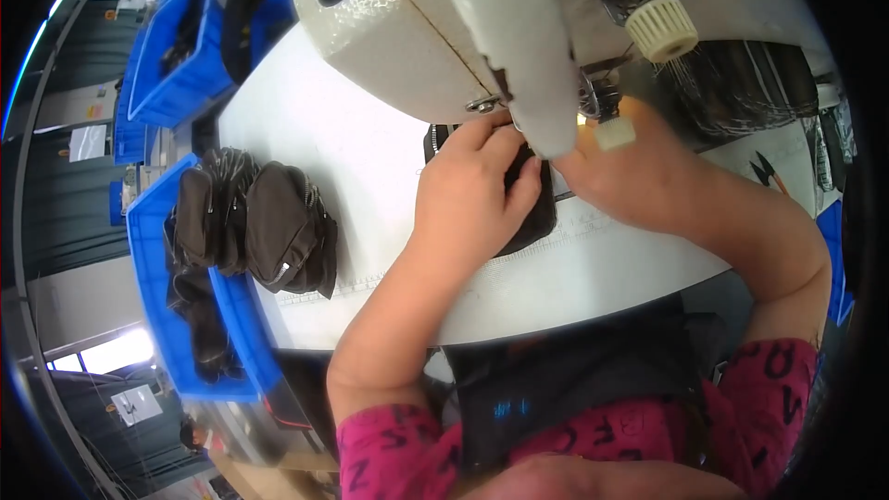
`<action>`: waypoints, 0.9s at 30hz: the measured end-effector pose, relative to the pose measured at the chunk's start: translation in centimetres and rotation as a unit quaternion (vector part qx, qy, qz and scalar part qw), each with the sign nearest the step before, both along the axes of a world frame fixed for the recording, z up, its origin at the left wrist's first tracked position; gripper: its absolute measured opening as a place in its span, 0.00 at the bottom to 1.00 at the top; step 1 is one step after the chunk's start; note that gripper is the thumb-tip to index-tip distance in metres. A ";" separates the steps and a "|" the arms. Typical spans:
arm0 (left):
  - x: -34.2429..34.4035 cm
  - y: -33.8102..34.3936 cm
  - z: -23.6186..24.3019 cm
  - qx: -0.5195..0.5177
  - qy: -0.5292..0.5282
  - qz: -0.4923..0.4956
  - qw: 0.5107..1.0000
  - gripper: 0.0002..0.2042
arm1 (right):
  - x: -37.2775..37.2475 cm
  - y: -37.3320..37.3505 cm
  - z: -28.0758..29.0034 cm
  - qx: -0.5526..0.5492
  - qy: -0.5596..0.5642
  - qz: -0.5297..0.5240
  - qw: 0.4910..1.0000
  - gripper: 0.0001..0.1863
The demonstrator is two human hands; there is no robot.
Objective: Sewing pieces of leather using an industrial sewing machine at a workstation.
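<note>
A dark fabric pouch piece (532, 215) with a zipper along its left side lies under the head of a white sewing machine (407, 46). On top of it rests my left hand (477, 181), its fingers bent and its thumb curled in, gripping the fabric close to the machine. From the right, my right hand (616, 167) reaches in beside the needle area. Its fingertips are hidden behind the machine's parts, so their grip does not show. A small light glows near that hand.
Stitched dark pouches with zippers (282, 227) are heaped at the table's left. Beside them a blue bin (245, 333) holds more dark pieces; another blue bin (176, 83) stands farther back. Dark stacked pieces (750, 88) and pointed scissors or tweezers (767, 171) lie at the right.
</note>
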State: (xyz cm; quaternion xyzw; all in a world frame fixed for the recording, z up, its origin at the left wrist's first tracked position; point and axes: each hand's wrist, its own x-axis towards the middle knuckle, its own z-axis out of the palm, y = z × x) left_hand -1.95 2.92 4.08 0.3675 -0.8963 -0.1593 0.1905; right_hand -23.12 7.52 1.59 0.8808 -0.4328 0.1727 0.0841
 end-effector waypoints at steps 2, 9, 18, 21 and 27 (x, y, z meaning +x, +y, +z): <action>0.4 -0.5 -0.3 0.049 0.044 0.015 0.998 0.15 | -0.1 0.0 0.5 0.013 -0.001 0.012 1.000 0.05; 1.7 -2.3 -0.7 0.344 0.167 0.078 0.921 0.08 | 0.7 1.0 1.1 -0.057 0.019 0.043 0.997 0.11; 1.2 -1.3 -0.7 0.316 0.228 0.083 0.917 0.07 | 1.4 0.8 0.5 -0.151 0.009 0.120 0.981 0.11; 1.0 -0.1 0.5 -0.075 0.046 0.036 0.995 0.08 | 0.8 1.9 1.5 -0.112 0.061 0.133 0.983 0.08; 1.0 1.8 1.2 -0.089 -0.032 -0.028 0.995 0.12 | 1.2 2.5 0.4 -0.089 0.083 0.146 0.982 0.06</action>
